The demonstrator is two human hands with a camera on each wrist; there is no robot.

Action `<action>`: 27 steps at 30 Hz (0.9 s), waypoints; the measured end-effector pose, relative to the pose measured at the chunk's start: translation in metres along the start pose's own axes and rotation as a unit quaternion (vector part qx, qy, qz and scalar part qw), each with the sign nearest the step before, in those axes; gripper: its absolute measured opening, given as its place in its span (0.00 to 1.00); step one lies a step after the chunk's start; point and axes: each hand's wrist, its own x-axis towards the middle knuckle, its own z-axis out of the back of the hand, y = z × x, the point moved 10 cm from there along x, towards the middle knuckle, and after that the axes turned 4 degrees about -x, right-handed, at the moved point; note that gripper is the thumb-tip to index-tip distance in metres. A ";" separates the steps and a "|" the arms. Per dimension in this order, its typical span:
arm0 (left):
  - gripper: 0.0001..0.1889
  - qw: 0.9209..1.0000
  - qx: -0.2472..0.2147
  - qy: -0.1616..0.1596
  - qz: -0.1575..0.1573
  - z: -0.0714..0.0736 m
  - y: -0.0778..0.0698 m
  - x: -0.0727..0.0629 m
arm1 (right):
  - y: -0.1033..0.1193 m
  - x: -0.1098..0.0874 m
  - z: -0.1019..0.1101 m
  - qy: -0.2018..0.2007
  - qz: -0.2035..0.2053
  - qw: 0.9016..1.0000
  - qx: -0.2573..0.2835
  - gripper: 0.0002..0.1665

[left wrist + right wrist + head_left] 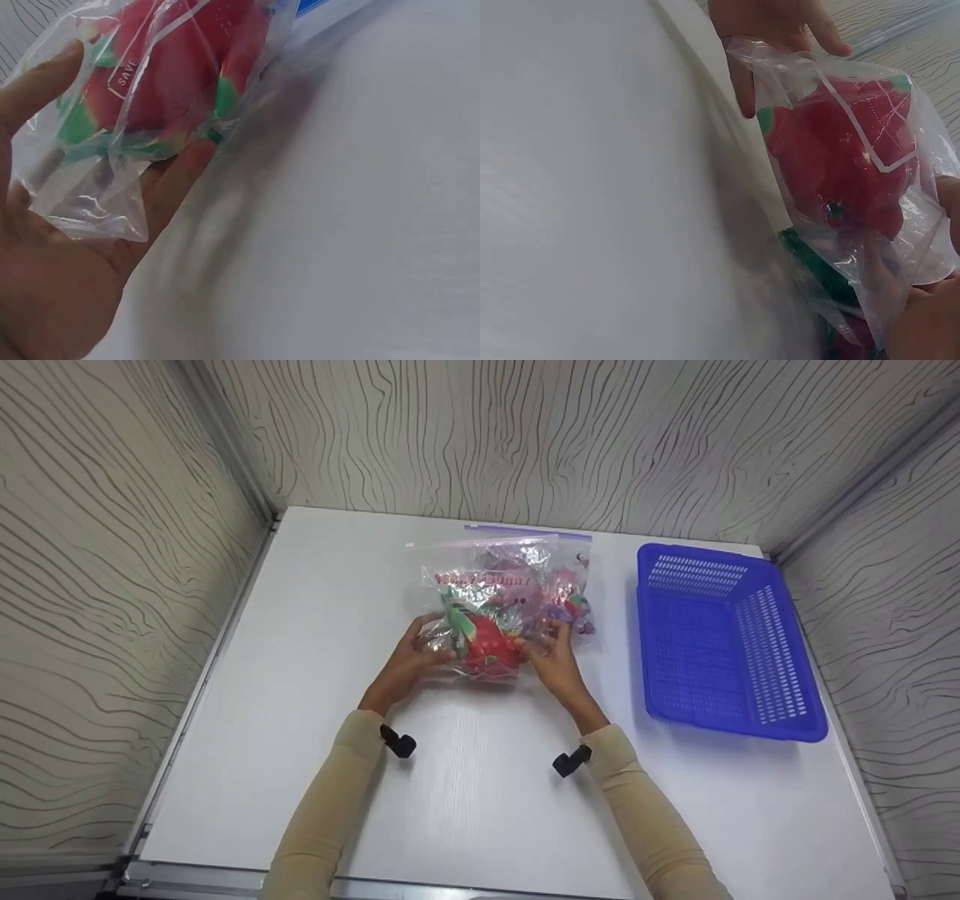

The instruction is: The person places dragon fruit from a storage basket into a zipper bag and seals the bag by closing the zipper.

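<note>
A clear zip bag (504, 585) lies on the white table (315, 607), stuffed with colourful packets and a red and green toy fruit (489, 649) at its near end. My left hand (421, 649) holds the bag's near left corner; in the left wrist view the plastic (105, 195) lies across my palm, with the thumb on the other side. My right hand (551, 649) grips the near right side of the bag. In the right wrist view the red fruit (840, 165) bulges inside the plastic, with my right fingers (930, 322) pinching its edge.
An empty blue plastic basket (780, 660) stands on the right part of the table. Patterned walls close in the table on the left, back and right. Bare white tabletop lies on the left and near me.
</note>
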 end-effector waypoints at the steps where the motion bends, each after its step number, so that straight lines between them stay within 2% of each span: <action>1: 0.44 1.000 0.009 -0.006 -0.003 0.001 -0.002 0.001 | 0.001 0.000 -0.002 0.004 -0.004 1.000 -0.002 0.44; 4: 0.50 0.999 0.039 -0.031 -0.008 0.005 -0.005 0.002 | 0.006 0.002 -0.007 0.017 -0.010 1.000 0.006 0.44; 7: 0.52 0.996 0.061 -0.063 -0.009 0.013 -0.010 0.002 | 0.013 0.002 -0.015 0.044 -0.009 0.999 0.006 0.49; 15: 0.47 0.994 0.025 -0.105 -0.012 0.033 -0.021 0.003 | 0.033 0.005 -0.037 0.118 0.033 0.992 0.004 0.64; 18: 0.46 0.992 0.025 -0.123 -0.012 0.042 -0.025 0.003 | 0.037 0.008 -0.045 0.123 0.045 0.991 0.006 0.64; 22: 0.43 0.989 0.023 -0.147 -0.017 0.051 -0.030 0.003 | 0.042 0.016 -0.054 0.110 0.057 0.992 0.004 0.58; 27: 0.40 0.986 -0.014 -0.163 -0.033 0.058 -0.036 0.007 | 0.045 0.028 -0.060 0.086 0.052 0.995 -0.017 0.56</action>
